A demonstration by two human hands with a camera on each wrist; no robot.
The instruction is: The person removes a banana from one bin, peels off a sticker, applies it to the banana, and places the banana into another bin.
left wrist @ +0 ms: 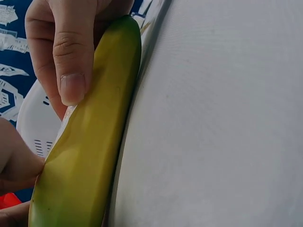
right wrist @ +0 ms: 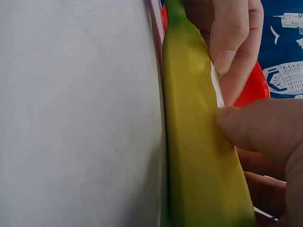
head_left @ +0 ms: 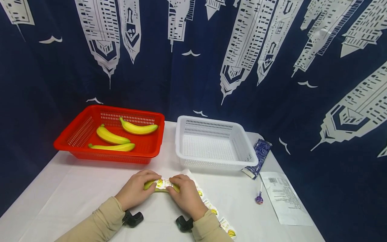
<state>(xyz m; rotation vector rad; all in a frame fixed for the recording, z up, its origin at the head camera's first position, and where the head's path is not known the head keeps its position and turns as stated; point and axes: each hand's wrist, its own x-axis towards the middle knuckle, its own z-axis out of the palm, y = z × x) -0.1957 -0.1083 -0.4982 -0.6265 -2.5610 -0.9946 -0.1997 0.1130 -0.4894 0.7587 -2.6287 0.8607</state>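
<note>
In the head view a yellow banana (head_left: 147,185) lies on the white table, with a white sticker (head_left: 165,183) printed with bananas along its upper side. My left hand (head_left: 136,189) grips its left end and my right hand (head_left: 188,195) its right end, thumbs on the near side. Both hands have fingertips at the sticker's edges. Up close in the left wrist view, the banana (left wrist: 90,142) shows its plain yellow side and green tip. The right wrist view shows a thumb (right wrist: 236,124) pressing at the sticker's thin white edge. Partly under my right forearm runs a strip of similar stickers (head_left: 225,224).
At the back left stands a red basket (head_left: 105,156) with three bananas inside. To its right is a white basket (head_left: 211,162). A blue packet (head_left: 262,153), a lollipop (head_left: 259,199) and a white printed pouch (head_left: 285,201) lie along the right side.
</note>
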